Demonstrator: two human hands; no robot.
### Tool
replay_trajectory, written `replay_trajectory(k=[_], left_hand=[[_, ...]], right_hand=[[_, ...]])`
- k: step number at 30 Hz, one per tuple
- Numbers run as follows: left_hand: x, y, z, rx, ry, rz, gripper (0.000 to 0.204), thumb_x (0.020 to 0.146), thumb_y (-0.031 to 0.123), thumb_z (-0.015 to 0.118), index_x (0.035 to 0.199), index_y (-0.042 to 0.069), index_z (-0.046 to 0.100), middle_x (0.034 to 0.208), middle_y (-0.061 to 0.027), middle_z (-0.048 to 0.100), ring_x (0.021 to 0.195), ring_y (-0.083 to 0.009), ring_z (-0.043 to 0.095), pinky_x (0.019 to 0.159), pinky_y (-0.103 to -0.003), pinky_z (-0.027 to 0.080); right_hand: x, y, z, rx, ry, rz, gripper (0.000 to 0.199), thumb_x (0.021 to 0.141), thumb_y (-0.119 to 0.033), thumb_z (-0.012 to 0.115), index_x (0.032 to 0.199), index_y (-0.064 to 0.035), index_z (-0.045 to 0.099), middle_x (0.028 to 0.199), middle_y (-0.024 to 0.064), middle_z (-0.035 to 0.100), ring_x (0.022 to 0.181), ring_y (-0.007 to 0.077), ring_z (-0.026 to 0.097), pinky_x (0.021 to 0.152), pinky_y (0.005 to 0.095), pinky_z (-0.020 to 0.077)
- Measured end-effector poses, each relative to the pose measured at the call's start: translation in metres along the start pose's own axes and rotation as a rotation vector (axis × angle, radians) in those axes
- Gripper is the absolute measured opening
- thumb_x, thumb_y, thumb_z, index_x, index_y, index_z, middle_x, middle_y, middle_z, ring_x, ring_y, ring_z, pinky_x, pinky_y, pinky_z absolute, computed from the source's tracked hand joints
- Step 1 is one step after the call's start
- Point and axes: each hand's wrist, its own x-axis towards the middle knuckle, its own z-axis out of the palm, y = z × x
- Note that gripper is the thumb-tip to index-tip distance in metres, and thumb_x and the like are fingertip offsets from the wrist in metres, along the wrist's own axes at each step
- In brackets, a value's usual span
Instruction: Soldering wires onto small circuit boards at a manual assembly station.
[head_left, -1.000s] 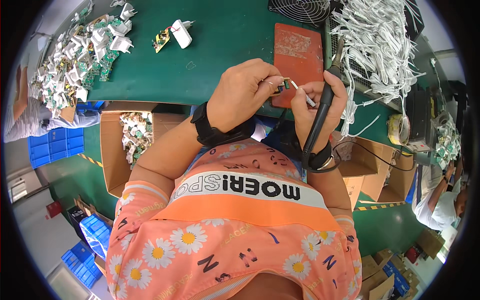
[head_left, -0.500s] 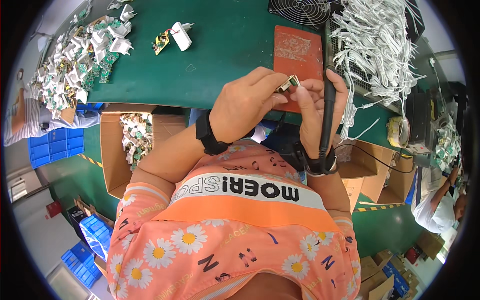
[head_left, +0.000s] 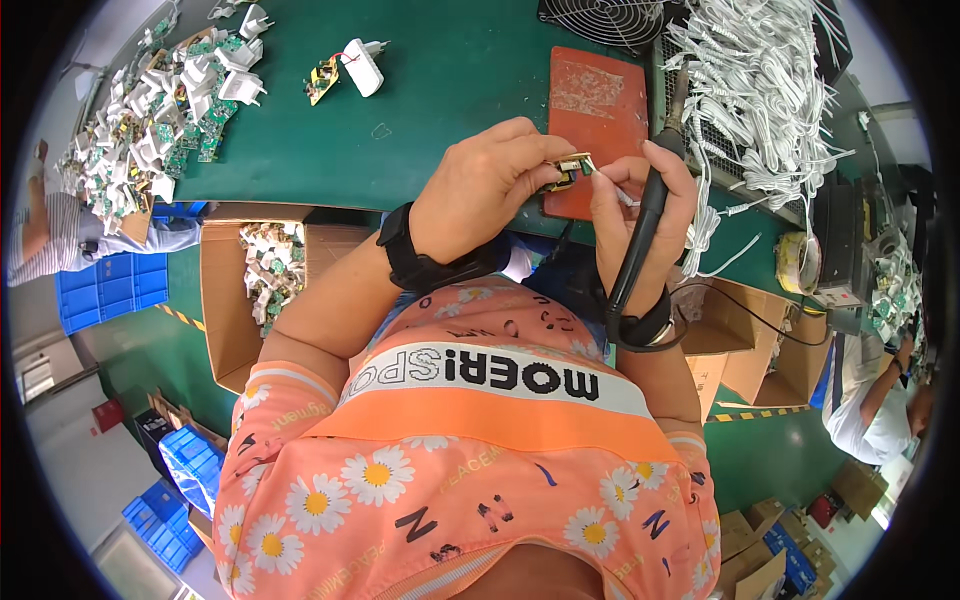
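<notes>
My left hand [head_left: 485, 190] pinches a small circuit board [head_left: 571, 170] between thumb and fingers, held just above the table's near edge. Facing it, my right hand [head_left: 640, 215] grips the black handle of a soldering iron [head_left: 652, 205], which slants with its metal end up and away to the right. The thumb and fingertips of that same hand also pinch a thin white cable end [head_left: 627, 198], close to the board. Whether wire and board touch, I cannot tell. Behind both hands lies a worn reddish-orange mat [head_left: 597, 110].
White charger housings and green boards are heaped [head_left: 190, 95] at the left. An opened white charger [head_left: 362, 68] with its wired board [head_left: 321, 80] lies mid-table. Bundled white cables [head_left: 750, 90] fill a mesh tray at right, beside a fan [head_left: 605, 20]. A cardboard box [head_left: 225, 300] stands below.
The soldering iron has tilted, its metal end swinging away to the right and its rear end to the left. The circuit board has turned and shows more of its components.
</notes>
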Motion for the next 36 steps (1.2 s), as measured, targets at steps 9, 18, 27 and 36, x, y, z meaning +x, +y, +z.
replay_trajectory(k=[9, 18, 27, 36], left_hand=[[-0.001, 0.006, 0.002, 0.147, 0.041, 0.073, 0.021, 0.076, 0.004, 0.063, 0.097, 0.007, 0.062, 0.079, -0.0083, 0.055, 0.069, -0.0295, 0.058, 0.057, -0.035, 0.048], [-0.004, 0.011, -0.002, 0.273, 0.054, 0.099, 0.027, 0.074, 0.000, 0.064, 0.100, 0.007, 0.062, 0.077, -0.0077, 0.055, 0.066, -0.0262, 0.059, 0.056, -0.033, 0.048], [-0.003, 0.007, -0.004, 0.206, 0.042, 0.073, 0.018, 0.077, 0.005, 0.061, 0.095, 0.005, 0.060, 0.080, -0.0079, 0.055, 0.068, -0.0295, 0.058, 0.056, -0.036, 0.049], [-0.003, 0.006, 0.000, 0.216, 0.060, 0.084, 0.016, 0.076, 0.006, 0.060, 0.092, 0.004, 0.061, 0.080, -0.0084, 0.054, 0.068, -0.0281, 0.058, 0.056, -0.035, 0.049]], right_hand=[[0.001, 0.003, 0.004, -0.206, -0.002, -0.125, 0.049, 0.077, 0.010, 0.061, 0.120, -0.0039, 0.042, 0.084, 0.0062, 0.057, 0.076, 0.0105, 0.057, 0.058, 0.0183, 0.0462], [0.002, 0.008, 0.007, -0.271, -0.058, -0.300, 0.049, 0.077, 0.010, 0.061, 0.120, -0.0037, 0.042, 0.086, 0.0083, 0.059, 0.077, 0.0126, 0.059, 0.059, 0.0208, 0.0491], [0.002, 0.005, 0.013, -0.114, 0.021, -0.124, 0.049, 0.077, 0.009, 0.062, 0.120, -0.0029, 0.041, 0.087, 0.0090, 0.059, 0.078, 0.0136, 0.060, 0.062, 0.0216, 0.0500], [0.002, 0.006, 0.013, -0.082, 0.043, -0.110, 0.049, 0.077, 0.010, 0.061, 0.121, -0.0036, 0.041, 0.087, 0.0093, 0.059, 0.078, 0.0138, 0.060, 0.062, 0.0220, 0.0498]])
